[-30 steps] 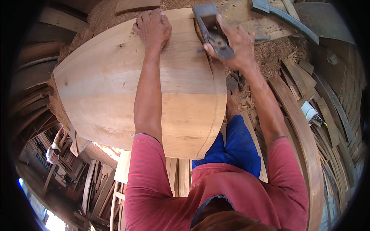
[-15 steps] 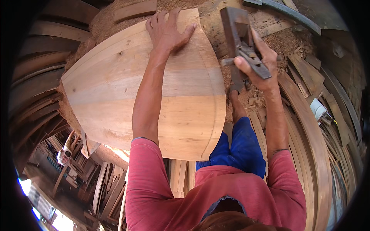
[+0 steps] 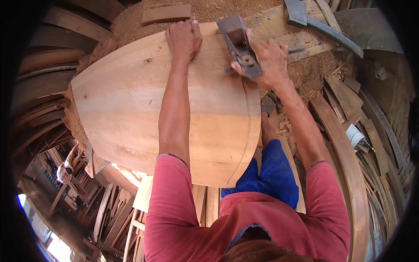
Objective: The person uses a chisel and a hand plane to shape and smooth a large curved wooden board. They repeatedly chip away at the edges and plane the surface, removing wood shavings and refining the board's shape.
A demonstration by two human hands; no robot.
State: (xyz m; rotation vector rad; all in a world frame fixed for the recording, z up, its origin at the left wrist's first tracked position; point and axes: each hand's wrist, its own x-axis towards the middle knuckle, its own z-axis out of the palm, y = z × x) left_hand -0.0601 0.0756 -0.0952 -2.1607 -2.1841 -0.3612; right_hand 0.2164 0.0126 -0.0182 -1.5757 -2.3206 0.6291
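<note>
A broad pale wooden panel (image 3: 166, 96), made of joined boards with a curved outline, lies in front of me. On its far edge rests my left hand (image 3: 184, 39), fingers curled into a fist; whatever they hold, if anything, is hidden. My right hand (image 3: 269, 59) grips a dark hand plane (image 3: 239, 46) with a bar through its body. The plane is over the panel's far right corner, tilted; whether its sole touches the wood I cannot tell. A curved line runs along the panel's right side.
An adze-like tool with a metal head (image 3: 297, 12) lies on a plank at the far right. A short board (image 3: 166, 14) sits on sawdust beyond the panel. Long planks (image 3: 345, 170) and a white container (image 3: 355, 135) are at right. Another person (image 3: 64, 172) is at far left.
My right hand has brought the plane leftward from beside the panel to over its corner. My left hand's spread fingers have curled closed. The whole view has shifted slightly.
</note>
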